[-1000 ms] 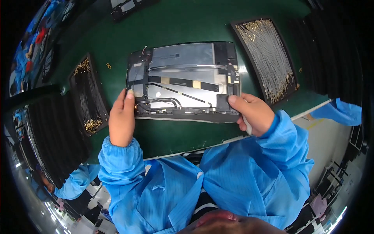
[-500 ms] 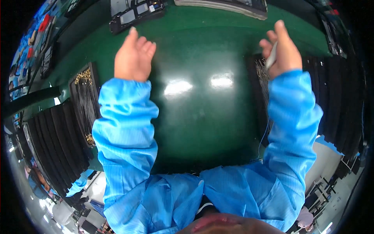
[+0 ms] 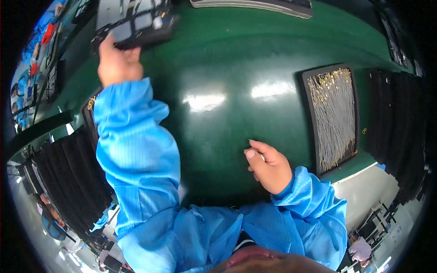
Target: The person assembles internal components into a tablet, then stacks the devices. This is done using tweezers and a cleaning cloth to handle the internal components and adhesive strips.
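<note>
At the far left, my left hand (image 3: 119, 66) is closed on the near edge of a black electronic device housing (image 3: 148, 34) with flat silver panels. The thumb lies over the edge; the fingers' grip underneath is partly hidden, and the hand is slightly blurred. My right hand (image 3: 269, 166) is curled above the near middle of the green table (image 3: 223, 132), right of centre. It holds a slim pale tool, mostly hidden by the fingers. A black tray (image 3: 314, 136) of grey cables with gold ends (image 3: 334, 113) lies to its right.
A second cable tray (image 3: 89, 113) is partly covered by my left sleeve. Rows of black trays (image 3: 63, 168) stand at the left, with more black trays (image 3: 396, 123) at the right. A flat stack (image 3: 255, 7) lies at the far edge. Small gold loops (image 3: 364, 131) lie beside the right tray.
My left hand has moved left and taken hold of the device housing, which has shifted left. My right hand has come back toward my body, uncovering the right cable tray.
</note>
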Demonstrator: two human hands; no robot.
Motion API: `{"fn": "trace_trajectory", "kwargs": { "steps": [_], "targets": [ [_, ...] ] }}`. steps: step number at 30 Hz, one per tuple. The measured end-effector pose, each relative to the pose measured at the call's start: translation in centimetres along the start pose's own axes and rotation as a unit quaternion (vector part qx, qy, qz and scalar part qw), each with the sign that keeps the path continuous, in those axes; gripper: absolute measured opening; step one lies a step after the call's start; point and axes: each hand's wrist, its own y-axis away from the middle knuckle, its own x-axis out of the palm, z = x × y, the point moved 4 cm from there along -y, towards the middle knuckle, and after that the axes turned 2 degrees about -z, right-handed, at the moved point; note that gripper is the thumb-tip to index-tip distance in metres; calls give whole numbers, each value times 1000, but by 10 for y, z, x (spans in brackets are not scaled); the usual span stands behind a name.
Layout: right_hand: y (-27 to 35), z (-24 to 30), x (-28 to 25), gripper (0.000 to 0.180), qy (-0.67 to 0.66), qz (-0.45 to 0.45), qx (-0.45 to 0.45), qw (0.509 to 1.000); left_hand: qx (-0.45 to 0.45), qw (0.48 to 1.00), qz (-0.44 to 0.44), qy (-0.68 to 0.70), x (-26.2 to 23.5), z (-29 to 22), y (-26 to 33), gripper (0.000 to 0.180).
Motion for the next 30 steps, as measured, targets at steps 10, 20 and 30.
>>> {"fn": "trace_trajectory", "kwargs": {
  "steps": [10, 20, 30],
  "targets": [
    [45, -10, 46, 33, 230, 232, -248, 912, -40, 985, 161, 50, -133, -9, 169, 34],
    [62, -19, 63, 30, 317, 181, -298, 882, 329, 786, -75, -518, -181, -18, 146, 34],
    [63, -20, 63, 27, 302, 126, -305, 894, 478, 528, -64, -699, -139, 10, 126, 16]
  ]
}}
